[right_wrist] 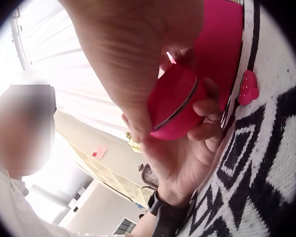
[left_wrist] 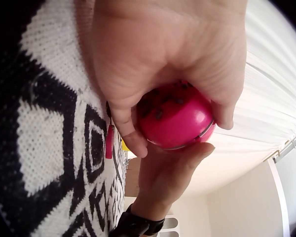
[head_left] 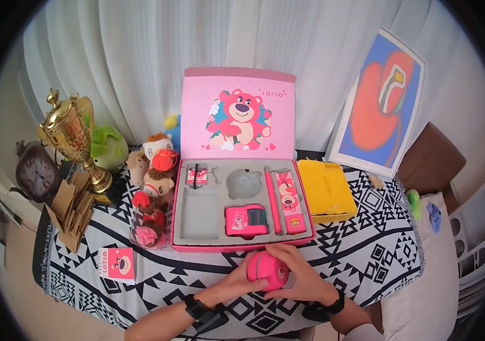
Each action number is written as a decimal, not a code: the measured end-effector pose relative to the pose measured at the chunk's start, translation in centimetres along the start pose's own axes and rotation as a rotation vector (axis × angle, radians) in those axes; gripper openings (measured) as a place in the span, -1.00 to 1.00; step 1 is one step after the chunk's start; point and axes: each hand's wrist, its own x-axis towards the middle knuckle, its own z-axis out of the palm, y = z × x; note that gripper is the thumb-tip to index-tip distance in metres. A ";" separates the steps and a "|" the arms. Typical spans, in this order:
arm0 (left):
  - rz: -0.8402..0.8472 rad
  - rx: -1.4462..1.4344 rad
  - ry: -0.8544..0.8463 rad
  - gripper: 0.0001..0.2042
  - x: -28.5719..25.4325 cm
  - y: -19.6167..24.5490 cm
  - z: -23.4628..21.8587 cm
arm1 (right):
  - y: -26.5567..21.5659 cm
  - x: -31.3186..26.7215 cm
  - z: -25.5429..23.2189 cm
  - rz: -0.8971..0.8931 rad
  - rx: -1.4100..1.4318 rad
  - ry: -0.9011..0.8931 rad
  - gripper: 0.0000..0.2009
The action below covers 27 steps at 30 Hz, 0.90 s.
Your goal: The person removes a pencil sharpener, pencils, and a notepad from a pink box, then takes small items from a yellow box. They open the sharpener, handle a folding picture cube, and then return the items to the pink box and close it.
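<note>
A round, glossy pink case (head_left: 268,273) with a thin silver seam around its middle is between both hands in front of the gift box. From the left, my left hand (head_left: 237,285) grips it, thumb low along its side. My right hand (head_left: 305,279) curls over its right side, fingers across the top. In the left wrist view, the case (left_wrist: 180,118) shows dark marks on its shaded face. The right wrist view has the seam running slantwise, with left-hand fingers (right_wrist: 205,107) wrapped around the case's side.
Behind the hands, an opened pink box (head_left: 242,245) holds a pink sharpener-like device (head_left: 237,219) and a pencil box (head_left: 291,204). A small notepad (head_left: 118,265) lies left. Plush toys (head_left: 159,182), a gold trophy (head_left: 72,133), a yellow box (head_left: 329,190) and a picture (head_left: 367,125) stand around.
</note>
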 end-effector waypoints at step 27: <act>0.055 -0.301 0.005 -0.08 -0.1 1.1 0.3 | 1.3 -0.4 0.7 -0.188 0.108 0.094 -0.16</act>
